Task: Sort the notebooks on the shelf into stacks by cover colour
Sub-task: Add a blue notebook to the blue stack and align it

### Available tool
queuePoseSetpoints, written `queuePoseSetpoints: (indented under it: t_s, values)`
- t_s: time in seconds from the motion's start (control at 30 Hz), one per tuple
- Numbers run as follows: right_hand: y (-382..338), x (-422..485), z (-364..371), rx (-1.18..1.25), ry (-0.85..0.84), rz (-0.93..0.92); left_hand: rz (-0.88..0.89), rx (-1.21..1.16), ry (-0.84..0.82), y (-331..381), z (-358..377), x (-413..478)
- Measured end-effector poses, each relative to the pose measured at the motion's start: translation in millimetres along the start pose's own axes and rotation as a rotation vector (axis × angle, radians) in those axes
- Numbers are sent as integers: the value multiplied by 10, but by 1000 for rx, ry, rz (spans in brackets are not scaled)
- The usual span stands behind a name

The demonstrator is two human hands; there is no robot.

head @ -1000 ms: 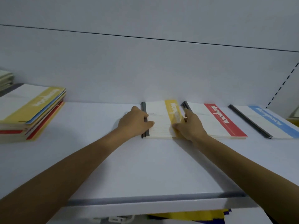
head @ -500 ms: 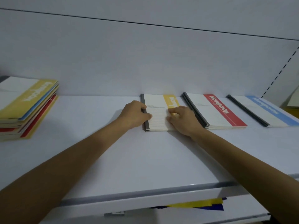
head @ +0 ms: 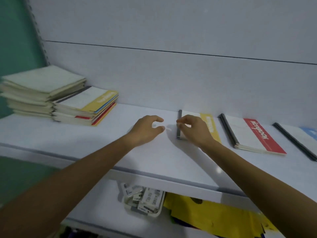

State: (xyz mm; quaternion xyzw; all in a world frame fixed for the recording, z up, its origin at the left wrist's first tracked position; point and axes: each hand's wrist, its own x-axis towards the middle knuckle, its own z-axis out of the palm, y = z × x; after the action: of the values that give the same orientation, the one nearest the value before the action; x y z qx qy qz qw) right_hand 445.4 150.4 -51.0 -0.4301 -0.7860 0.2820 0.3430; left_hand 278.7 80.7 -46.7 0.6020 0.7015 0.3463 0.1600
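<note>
On the white shelf (head: pixel 89 136) lies a yellow-banded notebook (head: pixel 208 124) with a dark spine. To its right are a red-banded notebook stack (head: pixel 253 134) and a blue-banded one (head: pixel 307 133). My right hand (head: pixel 194 130) is over the yellow notebook, fingers loosely curled, with the fingertips at its spine. My left hand (head: pixel 147 129) hovers just left of that notebook with curled fingers and holds nothing. A mixed stack (head: pixel 85 107) with a yellow cover on top, and blue and red covers below, sits at the far left.
A pile of plain cream notebooks (head: pixel 39 90) stands behind and left of the mixed stack. Under the shelf, a white tray (head: pixel 145 202) of small items and yellow material (head: pixel 214 215) lie on a lower level. Bare shelf separates the mixed stack from my hands.
My left hand has come off the yellow notebook and moved left. My right hand slid left across the cover to the spine. The view swung left and down.
</note>
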Motion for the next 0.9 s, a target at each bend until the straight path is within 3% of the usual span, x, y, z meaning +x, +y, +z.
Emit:
queuePoseSetpoints:
  t_s: [0.13,0.23,0.5,0.9]
  values:
    - [-448,-58,436,125,-25,-170,-45,77,85,-319,-402,-330]
    - [-748,-3,739,204,-90,-198,-64,73,153,-569,-698,-493]
    - [-1234,346,1485,454,-231,156,-91,-3,221,-1335,-1352,-605]
    - [-1772,1053,2322,467,-74,470,-37,-304,73,-2144,-2166,-292]
